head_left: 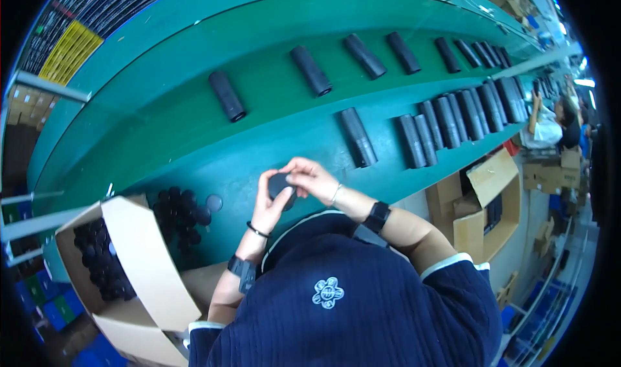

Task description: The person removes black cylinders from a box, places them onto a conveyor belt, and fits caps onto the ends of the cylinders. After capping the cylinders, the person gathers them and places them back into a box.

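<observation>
- Left hand (264,202) and right hand (312,178) both grasp one black round piece (278,184), fingers pinched round its rim; probably a cap, partly covered by fingers.
- Piece held over the green surface (259,150), by its near edge.
- Loose black discs (182,205) heap toward the surface's near left corner; open carton (142,250) of similar ones just beside.
- Black tubes (446,122) line the near edge, rightward.
</observation>
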Demonstrator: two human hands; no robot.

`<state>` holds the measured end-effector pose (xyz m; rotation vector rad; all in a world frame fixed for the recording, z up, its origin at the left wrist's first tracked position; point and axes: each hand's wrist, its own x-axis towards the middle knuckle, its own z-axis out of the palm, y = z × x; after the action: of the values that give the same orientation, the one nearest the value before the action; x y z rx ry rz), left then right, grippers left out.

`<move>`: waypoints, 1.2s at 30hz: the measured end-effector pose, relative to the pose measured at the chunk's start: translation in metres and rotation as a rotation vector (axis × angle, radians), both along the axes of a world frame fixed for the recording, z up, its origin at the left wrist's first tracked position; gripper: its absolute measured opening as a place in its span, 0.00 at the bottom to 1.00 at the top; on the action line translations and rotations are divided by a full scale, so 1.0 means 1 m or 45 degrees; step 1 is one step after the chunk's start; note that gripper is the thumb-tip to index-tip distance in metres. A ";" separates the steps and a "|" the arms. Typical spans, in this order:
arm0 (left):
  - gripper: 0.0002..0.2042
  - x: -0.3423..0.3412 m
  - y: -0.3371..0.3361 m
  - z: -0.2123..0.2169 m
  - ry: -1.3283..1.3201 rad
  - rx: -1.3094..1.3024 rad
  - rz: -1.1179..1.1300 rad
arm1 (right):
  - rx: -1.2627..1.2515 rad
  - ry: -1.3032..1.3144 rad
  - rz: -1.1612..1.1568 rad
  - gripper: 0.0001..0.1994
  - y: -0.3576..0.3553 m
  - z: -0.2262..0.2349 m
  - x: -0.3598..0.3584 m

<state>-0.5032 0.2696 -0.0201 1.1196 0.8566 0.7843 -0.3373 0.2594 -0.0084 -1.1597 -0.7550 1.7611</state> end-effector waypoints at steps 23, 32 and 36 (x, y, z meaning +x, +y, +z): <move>0.29 -0.025 0.049 0.005 0.933 1.256 0.087 | 0.155 0.099 -0.014 0.17 0.021 0.010 0.003; 0.30 -0.012 0.043 -0.012 0.721 0.596 0.143 | 0.241 -0.176 0.020 0.15 0.051 0.001 0.004; 0.31 -0.007 0.045 -0.006 0.509 0.569 0.220 | 0.316 -0.206 0.044 0.16 0.050 0.009 -0.010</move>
<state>-0.5102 0.3146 -0.0261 1.6503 1.1562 0.9393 -0.3469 0.3091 0.0001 -1.1337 -1.0640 1.5622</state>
